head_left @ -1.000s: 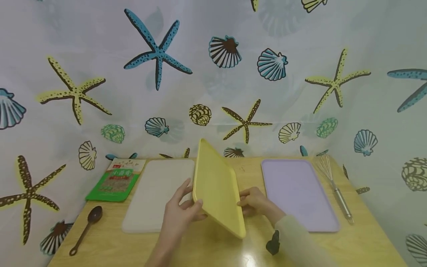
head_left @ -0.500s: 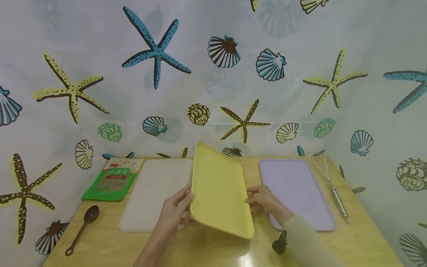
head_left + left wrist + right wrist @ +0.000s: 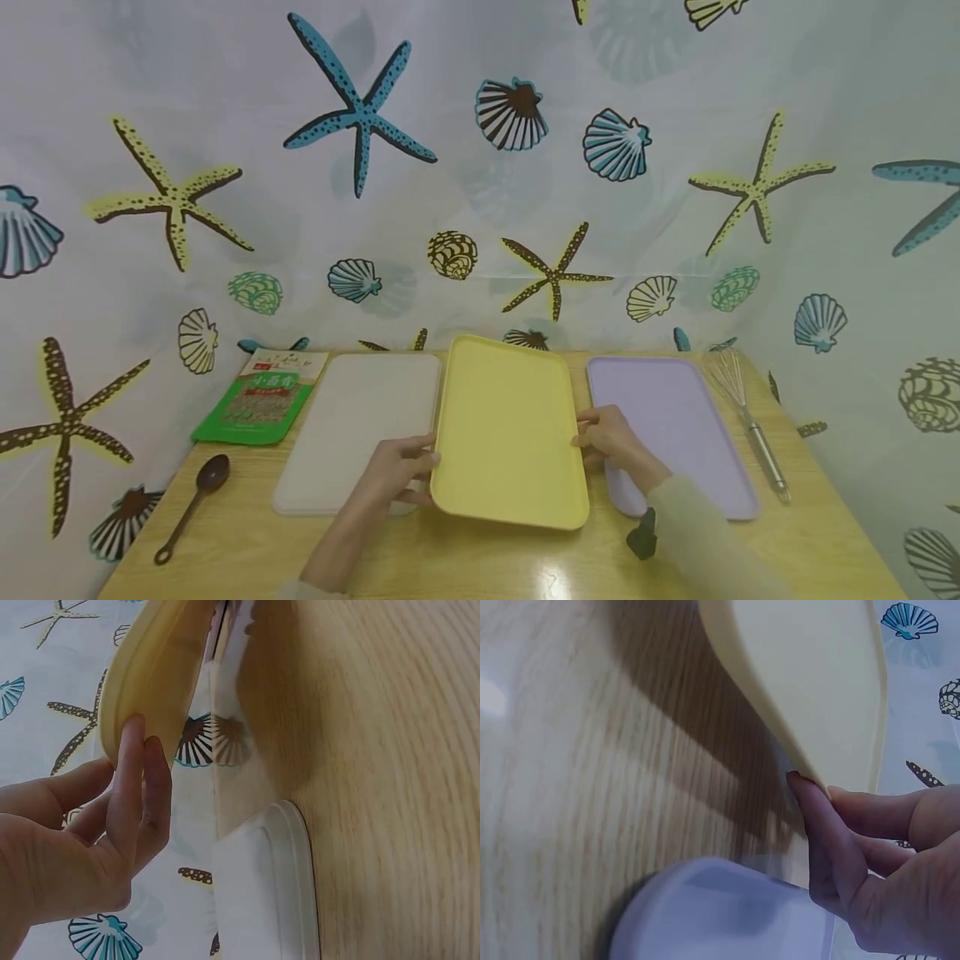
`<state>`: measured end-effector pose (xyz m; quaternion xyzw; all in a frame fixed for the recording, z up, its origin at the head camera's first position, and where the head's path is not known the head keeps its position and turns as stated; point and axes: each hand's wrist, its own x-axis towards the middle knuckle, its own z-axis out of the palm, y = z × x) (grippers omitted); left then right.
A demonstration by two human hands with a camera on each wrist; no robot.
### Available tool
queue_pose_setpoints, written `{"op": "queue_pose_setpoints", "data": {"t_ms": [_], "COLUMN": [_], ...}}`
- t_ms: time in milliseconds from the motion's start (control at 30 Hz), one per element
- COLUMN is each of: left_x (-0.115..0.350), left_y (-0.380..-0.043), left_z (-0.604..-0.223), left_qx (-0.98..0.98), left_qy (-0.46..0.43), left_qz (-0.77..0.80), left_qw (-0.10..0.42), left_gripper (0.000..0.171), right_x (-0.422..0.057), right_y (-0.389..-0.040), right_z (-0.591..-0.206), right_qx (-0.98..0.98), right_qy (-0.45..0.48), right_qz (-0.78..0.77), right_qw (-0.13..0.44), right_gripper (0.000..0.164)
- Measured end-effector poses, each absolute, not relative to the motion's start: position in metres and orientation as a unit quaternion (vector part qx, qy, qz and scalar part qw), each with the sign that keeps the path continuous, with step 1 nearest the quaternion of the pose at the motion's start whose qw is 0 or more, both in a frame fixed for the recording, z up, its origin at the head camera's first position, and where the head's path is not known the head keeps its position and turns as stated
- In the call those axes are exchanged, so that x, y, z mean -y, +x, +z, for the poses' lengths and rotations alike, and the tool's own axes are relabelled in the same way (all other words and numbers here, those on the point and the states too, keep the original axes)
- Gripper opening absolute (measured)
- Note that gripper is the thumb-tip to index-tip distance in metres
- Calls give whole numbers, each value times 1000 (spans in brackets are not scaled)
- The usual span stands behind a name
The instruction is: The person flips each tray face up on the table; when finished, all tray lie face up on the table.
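Observation:
A yellow rectangular tray (image 3: 512,433) is held above the middle of the table, its inside facing up and toward me. My left hand (image 3: 393,473) grips its left edge, with fingers under the tray (image 3: 154,667) in the left wrist view. At the opposite edge my right hand (image 3: 611,437) pinches the rim between thumb and fingers, as the right wrist view shows of that hand (image 3: 885,862). A white tray (image 3: 367,417) lies on the table to the left. On the right lies a lilac tray (image 3: 667,417), partly behind my right hand and forearm.
A green seasoning packet (image 3: 258,400) lies at the back left, with a dark brown spoon (image 3: 202,492) in front of it. A metal whisk (image 3: 757,433) lies along the right side. The wooden table (image 3: 465,571) ends at a patterned curtain (image 3: 480,183).
The yellow tray has turned from nearly on edge to a flatter tilt facing me, and its top has come down. My right hand has moved right with its edge.

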<state>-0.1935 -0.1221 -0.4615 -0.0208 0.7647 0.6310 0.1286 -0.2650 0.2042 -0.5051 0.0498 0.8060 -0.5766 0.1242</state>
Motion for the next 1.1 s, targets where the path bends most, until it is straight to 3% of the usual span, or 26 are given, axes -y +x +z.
{"op": "queue_pose_setpoints", "data": {"t_ms": [267,733,1100], "left_x": [119,103,99], "left_y": [-201,-213,-217], "left_z": [-477,-494,-499], "left_qx": [-803,-822,-853], "left_qy": [11,-39,-1], "left_qz": [583,555,514], "left_qw": [122,118,95], "left_gripper": [45,45,42], "right_x": [-206,-209,-209], "right_y": [-272,-278,-282], "right_z": [-508,-506,-512], "right_qx": [-827,-851,-858], "right_qy": [61,60,56], "right_qz": [-549,-513,-503], "right_qw": [104,89,90], "right_gripper": [52,50,51]}}
